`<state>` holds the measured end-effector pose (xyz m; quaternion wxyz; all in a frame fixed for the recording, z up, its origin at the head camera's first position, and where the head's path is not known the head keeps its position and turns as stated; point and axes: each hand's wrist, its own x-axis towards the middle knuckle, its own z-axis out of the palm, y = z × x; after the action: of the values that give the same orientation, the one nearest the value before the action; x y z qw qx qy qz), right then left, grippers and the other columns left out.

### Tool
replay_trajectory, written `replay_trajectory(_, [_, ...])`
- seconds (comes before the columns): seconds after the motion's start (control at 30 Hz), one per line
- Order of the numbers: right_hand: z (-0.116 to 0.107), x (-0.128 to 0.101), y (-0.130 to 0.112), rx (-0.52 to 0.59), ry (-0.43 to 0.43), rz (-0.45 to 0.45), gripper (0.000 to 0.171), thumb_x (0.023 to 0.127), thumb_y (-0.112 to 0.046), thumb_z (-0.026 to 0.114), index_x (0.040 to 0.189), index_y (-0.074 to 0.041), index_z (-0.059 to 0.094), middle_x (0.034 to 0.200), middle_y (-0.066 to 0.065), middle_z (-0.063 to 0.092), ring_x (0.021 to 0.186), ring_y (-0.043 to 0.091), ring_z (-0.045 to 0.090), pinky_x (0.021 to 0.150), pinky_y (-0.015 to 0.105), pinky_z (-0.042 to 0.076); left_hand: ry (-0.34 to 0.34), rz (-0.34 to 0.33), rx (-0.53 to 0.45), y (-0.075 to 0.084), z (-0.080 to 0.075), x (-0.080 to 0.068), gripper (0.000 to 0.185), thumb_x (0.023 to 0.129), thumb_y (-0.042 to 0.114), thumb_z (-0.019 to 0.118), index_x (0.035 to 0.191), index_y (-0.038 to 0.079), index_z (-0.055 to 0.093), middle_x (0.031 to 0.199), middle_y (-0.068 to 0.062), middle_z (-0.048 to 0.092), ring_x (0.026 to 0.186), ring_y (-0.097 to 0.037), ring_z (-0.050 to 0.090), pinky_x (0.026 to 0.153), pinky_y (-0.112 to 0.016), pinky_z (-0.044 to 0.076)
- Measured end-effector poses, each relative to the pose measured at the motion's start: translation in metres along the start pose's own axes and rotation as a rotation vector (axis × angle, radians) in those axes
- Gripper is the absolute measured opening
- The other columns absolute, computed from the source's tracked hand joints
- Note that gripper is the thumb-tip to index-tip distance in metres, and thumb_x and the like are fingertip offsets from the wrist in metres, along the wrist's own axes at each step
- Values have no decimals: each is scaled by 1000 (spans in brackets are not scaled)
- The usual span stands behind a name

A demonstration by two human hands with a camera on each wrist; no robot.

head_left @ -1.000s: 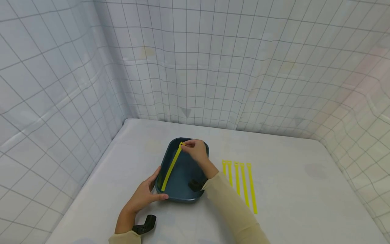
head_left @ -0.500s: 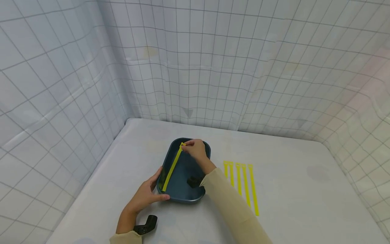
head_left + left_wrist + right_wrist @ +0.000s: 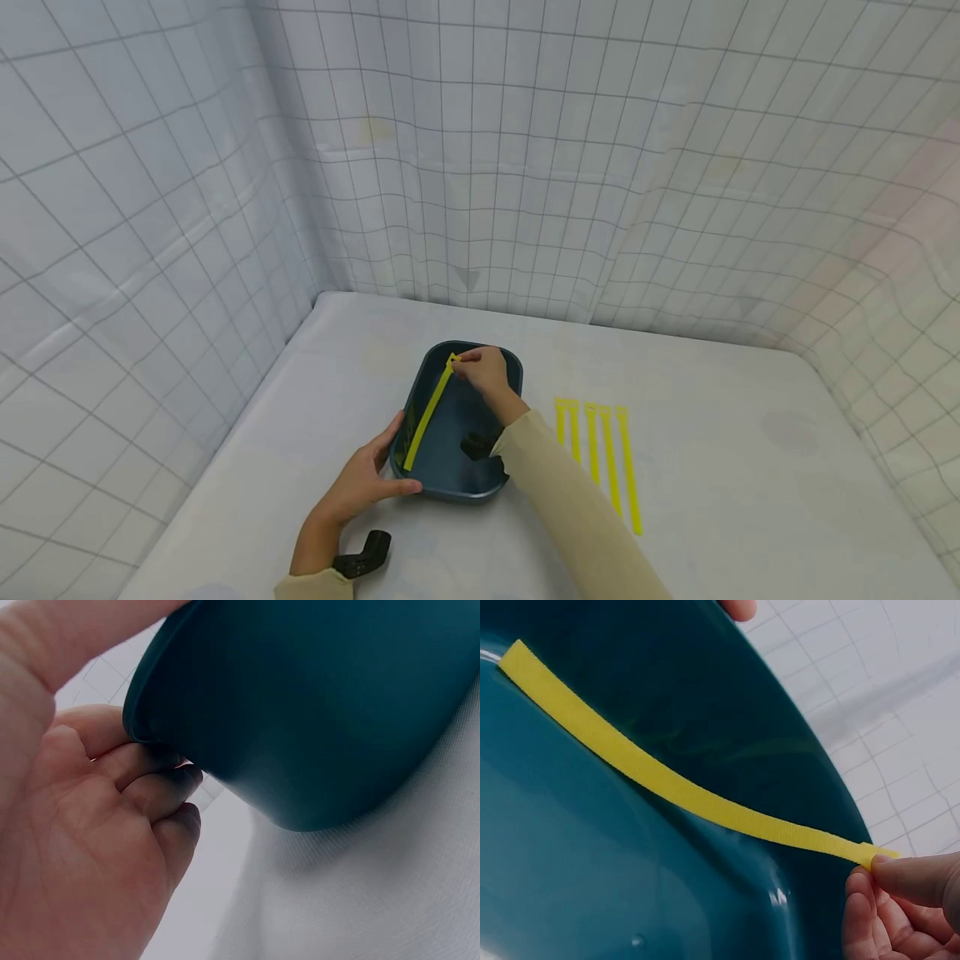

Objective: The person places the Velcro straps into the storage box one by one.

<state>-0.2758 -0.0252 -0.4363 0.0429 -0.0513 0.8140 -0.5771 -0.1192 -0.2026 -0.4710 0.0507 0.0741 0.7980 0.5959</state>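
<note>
While no brand, label or writing is legible, the right hand (image 3: 486, 374) reaches into the dark teal tray (image 3: 450, 471) on the worktop (image 3: 712, 475), its grip pinching the far end of a yellow strap (image 3: 427, 412) lying inside; the left hand (image 3: 367, 483) clasps the tray's near left rim, thumb over edge, fingers curled beneath

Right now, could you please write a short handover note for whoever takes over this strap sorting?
Left hand grips the near-left rim of the dark teal tray, steadying it on the table.
Right hand pinches the far end of one yellow strap; the strap lies along the tray's left inner wall.
Done: this one strap is in the tray, though not released.
Left: four yellow straps lie side by side on the table, right of the tray.
</note>
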Motion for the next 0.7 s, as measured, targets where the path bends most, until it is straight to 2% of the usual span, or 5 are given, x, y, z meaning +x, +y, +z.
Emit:
replay_trajectory(0.4, [7,6,13,76,-50,36,13,83,-1,64,93,7,68,85,16,67,74,22,65,69,31,55,2,14,15,-1,0,-1,98,71,14,80,147,9,19,150,-9,16,136,-28,15,106,-47,18])
replay_trajectory(0.7, [10,13,18,28,-64,33,11,83,-1,64,90,6,68,83,14,67,70,19,64,66,29,55,13,24,48,-1,0,0,97,71,16,80,147,10,20,150,-9,18,136,-28,16,105,-48,19])
